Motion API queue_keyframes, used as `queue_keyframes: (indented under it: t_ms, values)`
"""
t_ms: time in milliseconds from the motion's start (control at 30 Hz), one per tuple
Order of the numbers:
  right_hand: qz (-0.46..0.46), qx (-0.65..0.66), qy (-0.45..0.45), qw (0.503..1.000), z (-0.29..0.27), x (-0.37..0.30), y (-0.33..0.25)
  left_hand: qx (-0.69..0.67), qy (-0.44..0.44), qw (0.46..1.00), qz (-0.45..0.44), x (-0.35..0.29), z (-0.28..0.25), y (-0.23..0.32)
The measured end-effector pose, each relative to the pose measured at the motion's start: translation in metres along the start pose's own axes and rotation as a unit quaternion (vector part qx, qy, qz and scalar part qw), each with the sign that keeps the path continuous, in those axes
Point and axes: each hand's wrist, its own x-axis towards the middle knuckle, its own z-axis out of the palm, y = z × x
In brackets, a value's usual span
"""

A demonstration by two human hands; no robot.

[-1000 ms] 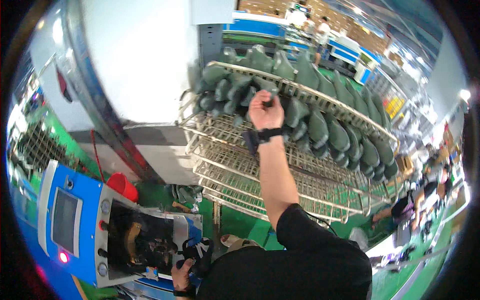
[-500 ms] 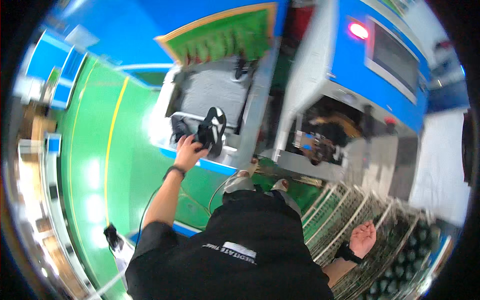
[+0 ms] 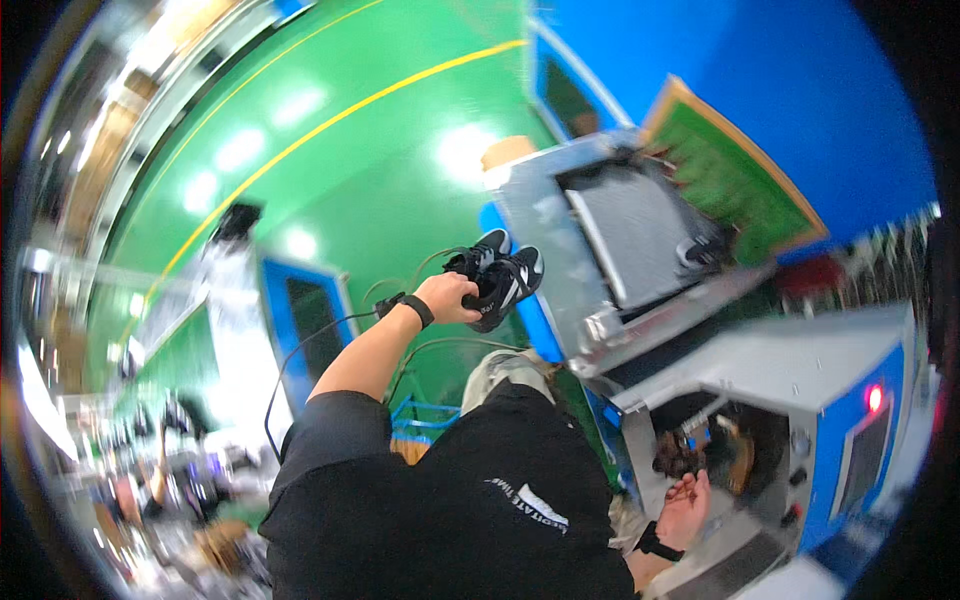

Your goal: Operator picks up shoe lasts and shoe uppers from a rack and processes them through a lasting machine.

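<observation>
My left hand is closed on a pair of black sneakers with white stripes, gripping them near their heels. The nearer sneaker points away from me, and the other sneaker lies close against its left side. Both hang in front of the near end of a grey conveyor. Farther along the belt, by a green flap curtain, rests another dark shoe. Off to the right, my right hand holds nothing. Its palm faces up, with the fingers loosely bent and apart, near a machine's dark opening.
A blue and grey machine with a lit red lamp stands at right. Black cables run beside my left arm. At left is a blue-framed panel. A yellow line crosses the green floor.
My view has swung left. The sneakers have come off the conveyor's near end in my left hand. My right hand has gone from beside the wire rack to near the machine's opening.
</observation>
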Motion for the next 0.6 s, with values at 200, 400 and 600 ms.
queue_keyframes:
  t_ms: [200,400,600]
  values:
    - [0.027,-0.144,-0.152,0.977,0.048,0.020,0.027,0.065,0.020,0.968,-0.241,-0.264,-0.033,-0.081]
    - [0.054,-0.193,-0.212,0.957,0.064,0.028,0.045,0.212,0.283,0.775,-0.524,-0.586,-0.073,-0.160]
    - [0.011,-0.217,-0.196,0.956,0.057,0.023,0.042,0.112,0.181,0.529,-0.822,-0.583,-0.053,-0.166]
